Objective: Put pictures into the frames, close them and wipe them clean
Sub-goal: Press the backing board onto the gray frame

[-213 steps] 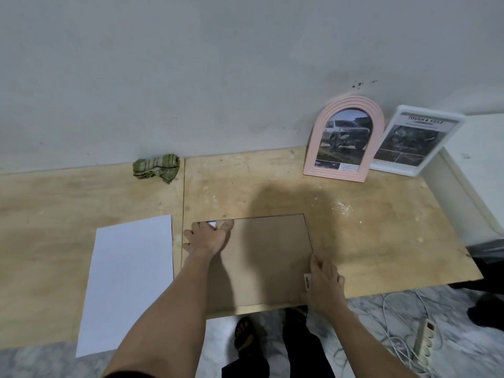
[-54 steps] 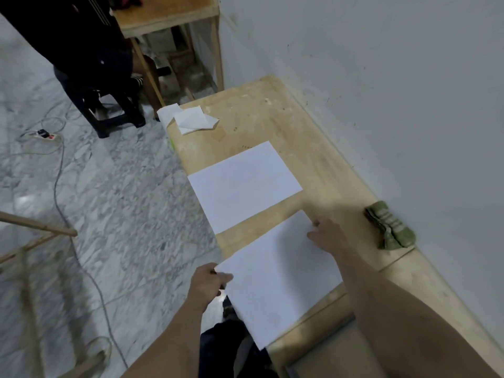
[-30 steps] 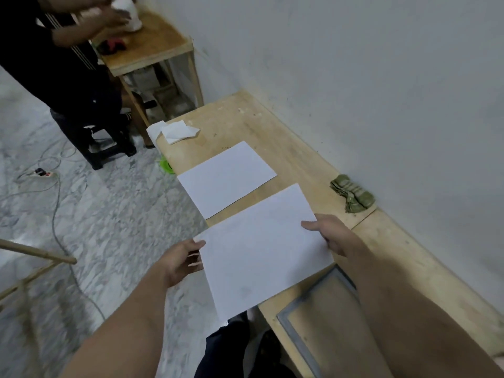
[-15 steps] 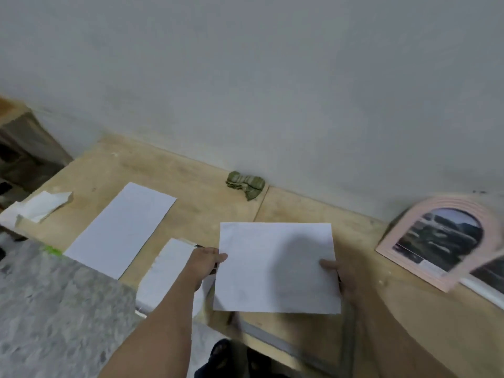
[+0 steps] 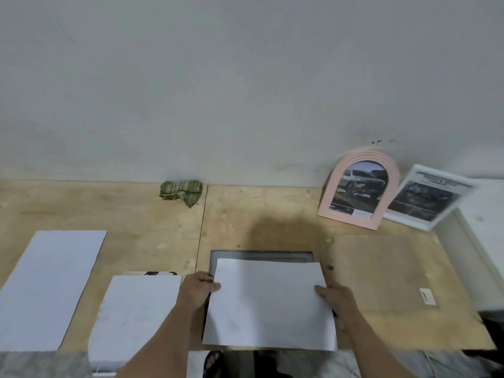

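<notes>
Both hands hold one white sheet (image 5: 268, 304) by its side edges over the open gray frame (image 5: 261, 255), which lies face down on the tabletop (image 5: 261, 222) near its front edge. The left hand (image 5: 197, 289) pinches the sheet's left edge, thumb on top and fingers (image 5: 203, 279) curled beneath; the right hand (image 5: 336, 297) pinches the right edge the same way. Only the frame's far rail and a sliver of its left side show past the paper, so whether the sheet is already seated in the recess cannot be told. The sheet looks shifted toward the person, its near edge overhanging the tabletop's front. If it is let down like this, it would likely ride on the rail and not drop inside, and the backing board (image 5: 377, 271), lying just to the right, could then crease it when pressed home. The paper is thin, so an uneven release may also skew it. Two more sheets lie to the left, the far one (image 5: 49, 287) and a nearer one (image 5: 136, 309). A green cloth (image 5: 181, 190) waits by the wall, and a pink arched frame (image 5: 358, 193) and a white frame (image 5: 428, 197) lean there with pictures in them.
</notes>
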